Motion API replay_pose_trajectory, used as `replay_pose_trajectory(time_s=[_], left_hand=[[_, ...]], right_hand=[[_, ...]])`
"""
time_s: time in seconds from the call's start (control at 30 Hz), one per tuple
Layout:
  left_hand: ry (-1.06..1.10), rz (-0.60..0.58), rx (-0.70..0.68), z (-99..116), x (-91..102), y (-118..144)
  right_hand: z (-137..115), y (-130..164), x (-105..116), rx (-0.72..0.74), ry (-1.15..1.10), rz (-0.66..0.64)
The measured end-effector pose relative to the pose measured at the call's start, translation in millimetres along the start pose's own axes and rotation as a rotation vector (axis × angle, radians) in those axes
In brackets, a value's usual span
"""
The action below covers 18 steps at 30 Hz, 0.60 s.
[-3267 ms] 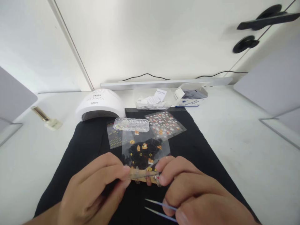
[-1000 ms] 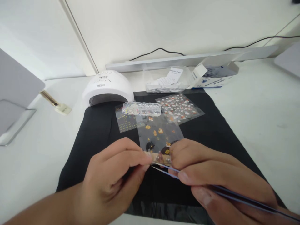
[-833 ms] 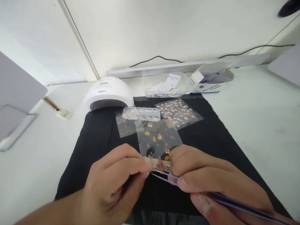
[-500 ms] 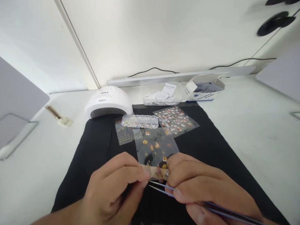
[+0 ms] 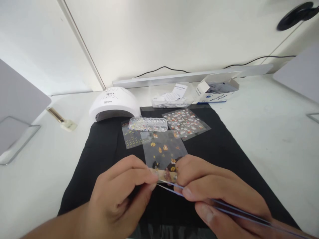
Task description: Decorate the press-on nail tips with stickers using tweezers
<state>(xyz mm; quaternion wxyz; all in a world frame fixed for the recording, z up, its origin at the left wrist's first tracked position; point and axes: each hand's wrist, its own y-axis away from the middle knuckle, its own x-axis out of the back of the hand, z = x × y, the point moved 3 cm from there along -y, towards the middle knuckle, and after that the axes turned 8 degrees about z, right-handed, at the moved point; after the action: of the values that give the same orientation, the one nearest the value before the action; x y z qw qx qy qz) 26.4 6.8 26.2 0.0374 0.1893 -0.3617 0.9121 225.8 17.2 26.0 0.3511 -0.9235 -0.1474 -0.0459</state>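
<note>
A clear sticker sheet (image 5: 161, 151) printed with small orange and brown figures is held up over the black cloth. My left hand (image 5: 122, 192) pinches its near left corner between thumb and forefinger. My right hand (image 5: 221, 196) grips a pair of purple tweezers (image 5: 171, 191), and its curled fingers also touch the sheet's near right edge. The tweezers' pale tips point left and reach the left fingertips, at the sheet's lower edge. A tan strip (image 5: 163, 175) with small shiny bits shows along that edge. The fingers partly hide what lies at the tips.
Behind the sheet lie a clear rhinestone case (image 5: 149, 124), a yellow-marked sheet (image 5: 132, 139) and another sticker sheet (image 5: 186, 122). A white nail lamp (image 5: 114, 103), a polish bottle (image 5: 62, 120), a clear tray (image 5: 171, 99) and an alcohol pad box (image 5: 216, 93) stand around the black cloth (image 5: 99, 146).
The view has tilted slightly, so everything sits a little higher. The tweezers' tips have moved up against the sheet's near edge and the left fingertips. Both hands keep their hold.
</note>
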Motion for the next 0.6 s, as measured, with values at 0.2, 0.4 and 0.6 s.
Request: replay_pose_trajectory(time_s=[0.2, 0.4, 0.6], left_hand=[[-0.008, -0.007, 0.005, -0.6, 0.1, 0.3], [0.010, -0.006, 0.022, -1.5, 1.9, 1.8], [0.002, -0.013, 0.011, -0.4, 1.8, 1.4]], right_hand=[[3.5, 2.0, -2.3, -0.006, -0.022, -0.018], [3.8, 4.6, -2.8, -0.028, -0.015, 0.031], [5.6, 2.5, -2.9, -0.021, -0.037, 0.006]])
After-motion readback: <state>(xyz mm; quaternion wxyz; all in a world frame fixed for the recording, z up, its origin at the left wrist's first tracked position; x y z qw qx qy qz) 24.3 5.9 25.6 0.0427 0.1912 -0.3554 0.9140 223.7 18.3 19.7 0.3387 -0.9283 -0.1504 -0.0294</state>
